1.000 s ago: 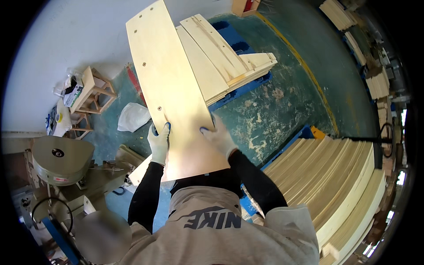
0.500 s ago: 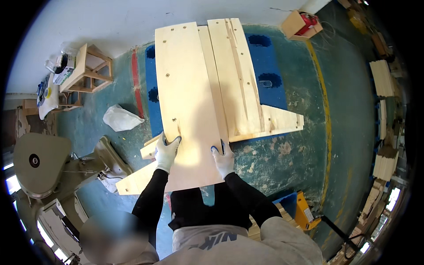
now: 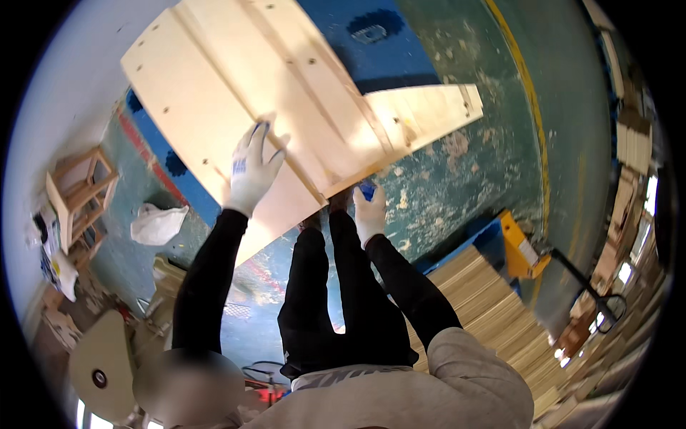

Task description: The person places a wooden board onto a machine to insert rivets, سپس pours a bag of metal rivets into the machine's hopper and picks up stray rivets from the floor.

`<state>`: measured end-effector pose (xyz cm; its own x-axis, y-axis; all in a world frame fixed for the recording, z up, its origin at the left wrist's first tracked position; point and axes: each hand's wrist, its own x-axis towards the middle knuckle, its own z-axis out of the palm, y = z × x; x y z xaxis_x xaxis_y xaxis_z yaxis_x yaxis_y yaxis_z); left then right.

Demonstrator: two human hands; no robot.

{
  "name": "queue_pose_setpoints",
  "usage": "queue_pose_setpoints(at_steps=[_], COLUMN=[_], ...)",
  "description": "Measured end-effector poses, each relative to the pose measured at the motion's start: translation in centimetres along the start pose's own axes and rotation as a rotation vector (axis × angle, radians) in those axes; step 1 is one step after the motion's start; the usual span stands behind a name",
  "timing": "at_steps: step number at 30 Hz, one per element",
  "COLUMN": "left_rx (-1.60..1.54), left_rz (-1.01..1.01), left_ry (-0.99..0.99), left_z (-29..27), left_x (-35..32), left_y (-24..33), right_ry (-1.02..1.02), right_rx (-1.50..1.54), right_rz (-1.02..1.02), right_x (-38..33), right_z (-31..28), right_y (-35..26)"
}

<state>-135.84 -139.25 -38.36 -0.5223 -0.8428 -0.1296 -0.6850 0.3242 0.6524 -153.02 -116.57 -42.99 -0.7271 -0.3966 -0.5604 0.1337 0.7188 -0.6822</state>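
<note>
the left hand [image 3: 251, 171] is resting, fingers apart, on the wide board [image 3: 189, 107], lying under it over the blue pallet [image 3: 404, 61]. the right hand [image 3: 370, 209] is no longer holding on, so only one is touching. right fingers are curling; i cannot tell if they're gripping.

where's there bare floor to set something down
The widest free patch is the green floor beyond the right hand, bordered by the pale boards, yellow line and wood stack. The left side is crowded: white bag, wooden stools.
</note>
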Motion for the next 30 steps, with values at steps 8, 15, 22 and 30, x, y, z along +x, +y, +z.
queue_pose_setpoints(at_steps=[8, 15, 22, 30], left_rx=[0.492, 0.603, 0.552, 0.416], left_rz=[0.437, 0.251, 0.270, 0.365], left_ry=[-0.343, -0.369, -0.307, -0.178], left_z=[11.0, 14.8, 17.0, 15.4], left_x=[13.9, 13.8, 11.2, 9.4], left_y=[8.3, 12.0, 13.9, 10.0], right_ry=[0.107, 0.122, 0.146, -0.092], right_rx=[0.479, 0.647, 0.448, 0.684], right_rz=[0.120, 0.244, 0.244, 0.203], right_x=[4.6, 5.3, 5.9, 7.7], right_z=[1.6, 1.1, -2.3, -0.3], right_y=[-0.5, -2.2, 0.5, 1.9])
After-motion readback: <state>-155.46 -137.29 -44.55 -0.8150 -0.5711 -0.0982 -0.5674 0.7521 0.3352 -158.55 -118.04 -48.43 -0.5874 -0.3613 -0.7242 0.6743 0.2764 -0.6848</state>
